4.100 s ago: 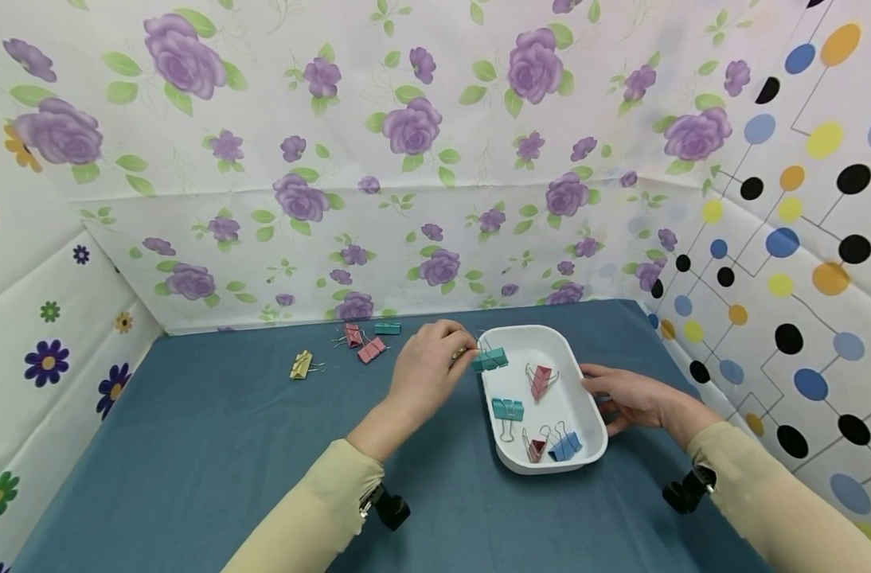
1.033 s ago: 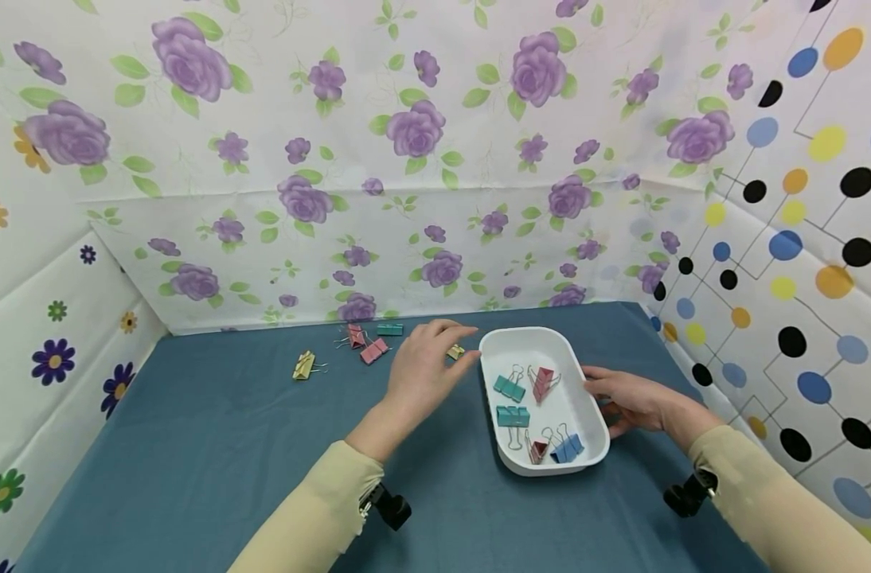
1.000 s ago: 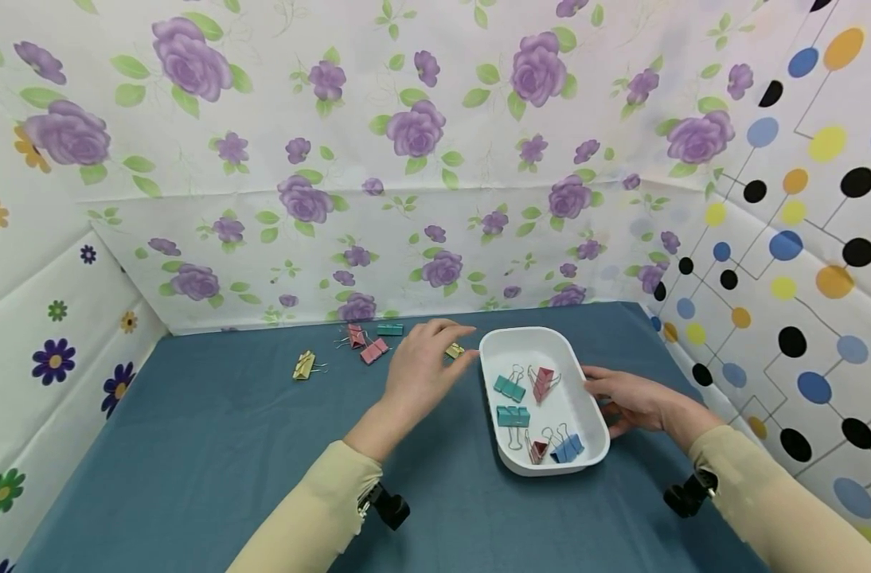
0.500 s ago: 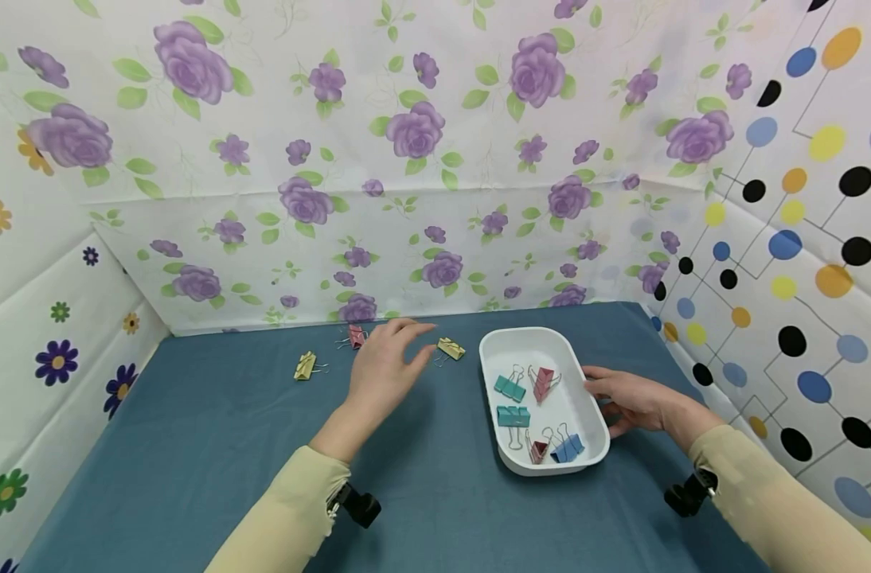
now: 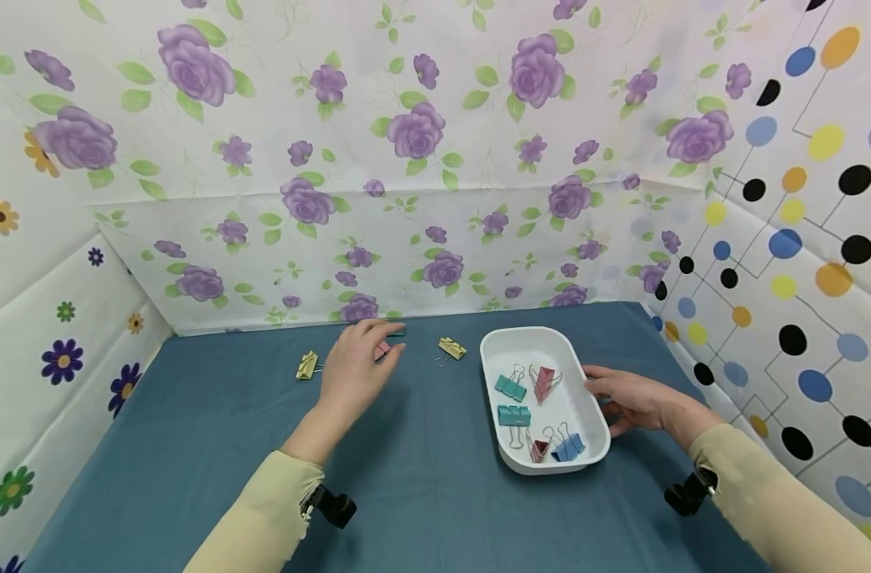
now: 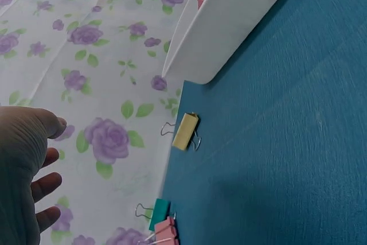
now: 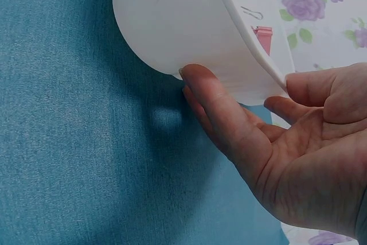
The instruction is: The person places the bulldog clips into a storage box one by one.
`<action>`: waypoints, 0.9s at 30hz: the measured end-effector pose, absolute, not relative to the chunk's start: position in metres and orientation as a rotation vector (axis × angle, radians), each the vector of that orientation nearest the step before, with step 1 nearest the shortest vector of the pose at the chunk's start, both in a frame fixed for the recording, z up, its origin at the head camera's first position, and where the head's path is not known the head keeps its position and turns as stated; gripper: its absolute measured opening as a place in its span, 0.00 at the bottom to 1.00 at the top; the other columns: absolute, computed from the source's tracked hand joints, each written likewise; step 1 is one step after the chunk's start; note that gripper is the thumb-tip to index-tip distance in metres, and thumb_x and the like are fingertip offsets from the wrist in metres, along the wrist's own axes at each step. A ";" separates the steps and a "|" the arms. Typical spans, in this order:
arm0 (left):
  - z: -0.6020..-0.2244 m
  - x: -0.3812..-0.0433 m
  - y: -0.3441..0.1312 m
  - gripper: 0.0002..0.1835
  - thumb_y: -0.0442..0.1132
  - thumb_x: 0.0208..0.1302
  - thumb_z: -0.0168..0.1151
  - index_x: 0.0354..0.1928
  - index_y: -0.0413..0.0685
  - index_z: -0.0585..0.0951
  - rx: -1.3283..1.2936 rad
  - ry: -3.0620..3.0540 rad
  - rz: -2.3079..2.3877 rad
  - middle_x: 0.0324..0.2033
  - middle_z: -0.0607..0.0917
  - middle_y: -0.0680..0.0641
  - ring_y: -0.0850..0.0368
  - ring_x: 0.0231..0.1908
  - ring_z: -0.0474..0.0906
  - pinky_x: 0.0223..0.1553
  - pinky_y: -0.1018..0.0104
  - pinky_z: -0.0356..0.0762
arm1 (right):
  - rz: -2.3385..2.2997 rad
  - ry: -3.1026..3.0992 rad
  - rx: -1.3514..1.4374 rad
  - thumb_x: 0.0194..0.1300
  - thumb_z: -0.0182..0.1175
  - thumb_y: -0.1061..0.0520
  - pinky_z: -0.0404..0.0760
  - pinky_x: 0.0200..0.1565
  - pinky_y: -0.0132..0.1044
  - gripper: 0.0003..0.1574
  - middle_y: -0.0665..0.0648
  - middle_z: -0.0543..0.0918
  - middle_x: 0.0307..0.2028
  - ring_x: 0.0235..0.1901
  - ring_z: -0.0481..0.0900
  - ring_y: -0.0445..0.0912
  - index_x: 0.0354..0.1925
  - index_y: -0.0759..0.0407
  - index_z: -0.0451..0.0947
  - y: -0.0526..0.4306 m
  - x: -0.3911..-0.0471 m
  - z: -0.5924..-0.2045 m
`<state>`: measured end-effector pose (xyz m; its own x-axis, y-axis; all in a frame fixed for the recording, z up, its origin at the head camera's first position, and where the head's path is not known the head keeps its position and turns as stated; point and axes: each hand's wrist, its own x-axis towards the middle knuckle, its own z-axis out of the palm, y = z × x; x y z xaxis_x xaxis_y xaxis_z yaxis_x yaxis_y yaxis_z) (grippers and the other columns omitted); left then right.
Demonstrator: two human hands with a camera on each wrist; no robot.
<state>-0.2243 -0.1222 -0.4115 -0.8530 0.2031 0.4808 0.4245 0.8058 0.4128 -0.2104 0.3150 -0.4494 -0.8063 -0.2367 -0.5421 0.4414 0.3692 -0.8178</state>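
Observation:
My left hand (image 5: 355,370) reaches over the back left of the table with fingers and thumb apart, holding nothing. Beneath it a pink binder clip (image 5: 382,350) and a teal binder clip (image 5: 397,332) are partly covered; the left wrist view shows the teal clip (image 6: 159,213) beside pink ones (image 6: 166,232). My right hand (image 5: 636,399) rests against the right side of a white tray (image 5: 509,455), its thumb (image 7: 307,88) at the rim and its other fingers along the outer wall. Inside lie teal clips (image 5: 514,415), a pink one (image 5: 543,383), a dark red one (image 5: 539,450) and a blue one (image 5: 568,447).
One yellow binder clip (image 5: 307,365) lies left of my left hand, another yellow clip (image 5: 451,348) between that hand and the tray. A flowered sheet (image 5: 435,239) rises behind the blue tablecloth (image 5: 435,493), and a dotted sheet (image 5: 787,263) stands on the right.
A teal clip held earlier by my left hand now lies in the tray. That hand has since moved left, uncovering a yellow clip and covering pink ones. My right hand stays at the tray.

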 end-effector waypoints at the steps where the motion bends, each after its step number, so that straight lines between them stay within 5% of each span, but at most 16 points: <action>1: -0.412 -0.224 -0.123 0.18 0.46 0.69 0.70 0.59 0.57 0.86 -0.470 -2.573 -0.730 0.56 0.83 0.47 0.43 0.56 0.77 0.54 0.45 0.77 | -1.477 2.039 0.177 0.83 0.47 0.50 0.86 0.42 0.56 0.40 0.69 0.70 0.65 0.51 0.80 0.60 0.83 0.53 0.43 0.315 -0.211 -0.450; 27: -0.425 -0.221 -0.174 0.23 0.46 0.69 0.69 0.64 0.53 0.82 -0.286 -2.664 -0.594 0.66 0.77 0.43 0.38 0.66 0.70 0.63 0.36 0.68 | -1.470 2.025 0.187 0.83 0.46 0.50 0.85 0.42 0.56 0.40 0.69 0.70 0.65 0.52 0.79 0.60 0.83 0.54 0.42 0.316 -0.212 -0.449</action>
